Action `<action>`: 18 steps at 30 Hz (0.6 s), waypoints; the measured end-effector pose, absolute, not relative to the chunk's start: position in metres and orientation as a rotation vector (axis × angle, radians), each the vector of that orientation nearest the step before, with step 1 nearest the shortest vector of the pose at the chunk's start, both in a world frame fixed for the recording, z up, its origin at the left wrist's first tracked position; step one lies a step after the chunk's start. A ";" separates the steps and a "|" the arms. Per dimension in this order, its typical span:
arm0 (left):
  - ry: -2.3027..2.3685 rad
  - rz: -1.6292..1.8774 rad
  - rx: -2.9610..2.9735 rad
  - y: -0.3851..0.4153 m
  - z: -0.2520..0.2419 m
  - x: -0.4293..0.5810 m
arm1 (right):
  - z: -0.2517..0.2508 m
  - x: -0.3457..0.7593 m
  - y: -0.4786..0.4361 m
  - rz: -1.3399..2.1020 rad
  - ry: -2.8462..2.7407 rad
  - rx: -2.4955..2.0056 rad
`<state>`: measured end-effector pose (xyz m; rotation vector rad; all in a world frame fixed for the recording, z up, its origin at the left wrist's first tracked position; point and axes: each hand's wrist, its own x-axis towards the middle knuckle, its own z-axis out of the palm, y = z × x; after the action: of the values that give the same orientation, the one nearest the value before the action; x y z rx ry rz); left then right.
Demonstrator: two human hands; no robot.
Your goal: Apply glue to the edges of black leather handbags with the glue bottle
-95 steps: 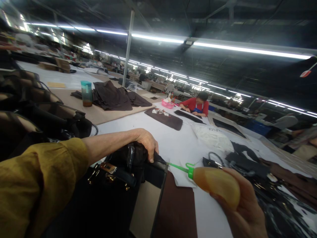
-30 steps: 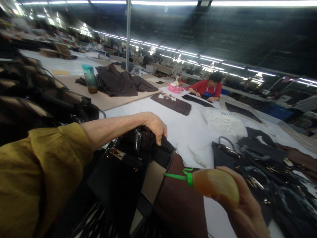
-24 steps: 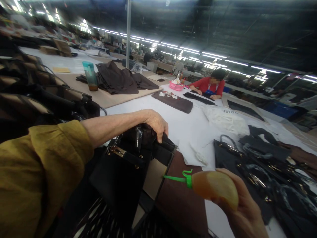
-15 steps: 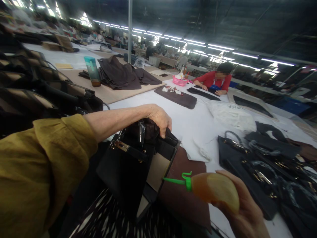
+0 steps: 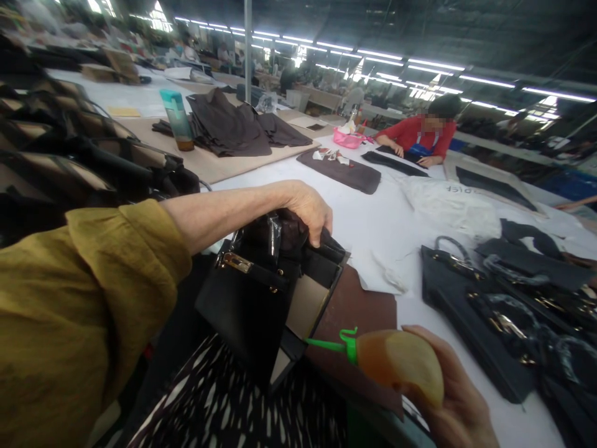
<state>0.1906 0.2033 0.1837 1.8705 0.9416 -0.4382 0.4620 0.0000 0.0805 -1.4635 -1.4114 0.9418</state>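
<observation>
A black handbag [image 5: 252, 311] with a gold clasp and beige side panel is tilted at the table's near edge, partly above a patterned black-and-white garment. My left hand [image 5: 310, 208] grips its upper edge from above, fingertips partly hidden inside the opening. In my right hand [image 5: 457, 386] is a squeeze bottle [image 5: 396, 361] of amber liquid, lying sideways with its green nozzle pointing left. The nozzle's tip is at the lower part of the bag's side edge; whether it touches cannot be told. Beneath them lies a brown sheet [image 5: 359, 305].
Several black handbags [image 5: 485, 311] lie on the right; more bags [image 5: 116, 162] crowd the left. A white plastic bag [image 5: 452, 202], dark fabric pieces [image 5: 228, 127] and a teal-lidded bottle [image 5: 177, 121] are farther back. Across the table sits a person in red sleeves [image 5: 396, 134].
The nozzle tip has shifted down along the bag's side edge, toward its bottom corner. My left hand keeps its grip on the bag. The whole view has turned slightly.
</observation>
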 end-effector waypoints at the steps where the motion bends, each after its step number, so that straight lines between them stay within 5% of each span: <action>1: 0.949 -0.436 1.871 0.203 0.184 0.191 | 0.080 0.461 -0.001 0.945 -1.406 -1.461; 10: 1.008 -0.433 1.998 0.199 0.196 0.190 | 0.055 0.481 0.001 1.020 -1.508 -1.477; 18: 1.050 -0.401 2.452 0.192 0.245 0.189 | 0.053 0.459 0.014 1.277 -0.963 -1.333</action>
<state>0.1887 0.1916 0.2454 2.4521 1.0504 -0.4005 0.4591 0.0141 0.0525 -1.3329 -0.9634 1.2767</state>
